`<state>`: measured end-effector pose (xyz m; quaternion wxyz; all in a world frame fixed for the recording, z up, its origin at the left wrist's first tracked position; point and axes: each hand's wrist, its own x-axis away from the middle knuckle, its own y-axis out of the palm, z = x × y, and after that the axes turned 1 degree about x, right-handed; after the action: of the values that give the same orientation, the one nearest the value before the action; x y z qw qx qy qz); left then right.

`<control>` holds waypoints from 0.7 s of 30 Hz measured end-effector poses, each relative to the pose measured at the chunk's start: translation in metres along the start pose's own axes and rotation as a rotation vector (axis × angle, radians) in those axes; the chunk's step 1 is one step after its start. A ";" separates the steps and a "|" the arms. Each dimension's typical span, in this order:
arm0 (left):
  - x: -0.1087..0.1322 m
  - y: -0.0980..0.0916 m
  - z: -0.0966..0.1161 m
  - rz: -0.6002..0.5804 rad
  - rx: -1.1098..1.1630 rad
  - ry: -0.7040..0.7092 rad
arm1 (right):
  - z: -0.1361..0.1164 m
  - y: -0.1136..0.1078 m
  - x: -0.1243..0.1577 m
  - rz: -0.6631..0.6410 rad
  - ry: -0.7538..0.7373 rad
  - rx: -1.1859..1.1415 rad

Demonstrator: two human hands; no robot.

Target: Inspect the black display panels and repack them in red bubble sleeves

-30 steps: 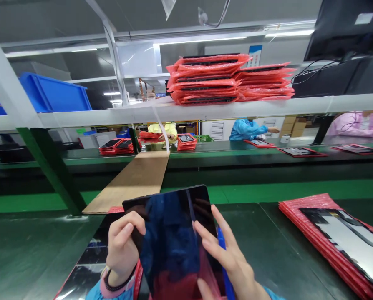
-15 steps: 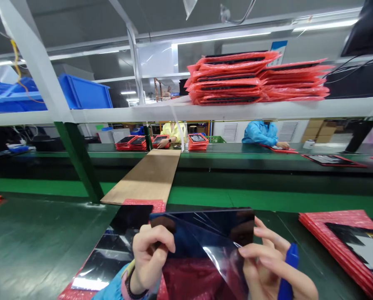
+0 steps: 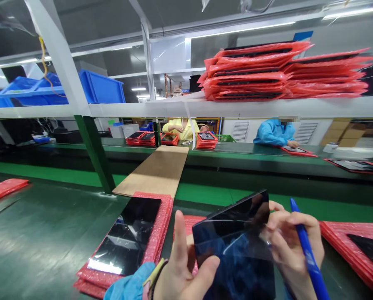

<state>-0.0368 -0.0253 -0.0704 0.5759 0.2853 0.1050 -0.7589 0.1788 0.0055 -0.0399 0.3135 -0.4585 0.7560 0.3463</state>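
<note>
Dark screen (image 3: 239,260) — tilted between both hands (image 3: 185,277) (image 3: 291,248) — blue pen (image 3: 310,254) in the right

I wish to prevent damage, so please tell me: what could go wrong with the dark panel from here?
The left thumb lies on the dark panel's glossy face, so smudges are possible. Held tilted, the panel could slip. The blue pen-like tool in the right hand is near and might knock it.
</note>
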 end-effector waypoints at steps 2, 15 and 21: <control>0.002 0.004 0.001 0.009 -0.034 -0.015 | 0.005 0.002 -0.001 -0.006 0.056 -0.027; -0.014 -0.002 0.002 -0.149 -0.029 0.117 | 0.008 0.005 -0.004 0.013 0.190 -0.067; -0.022 -0.003 0.022 -0.175 0.063 0.003 | 0.004 0.008 -0.003 0.017 0.370 -0.080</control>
<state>-0.0429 -0.0173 -0.0410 0.4978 0.2942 0.1067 -0.8089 0.1735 0.0129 -0.0383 0.1475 -0.5199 0.7904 0.2884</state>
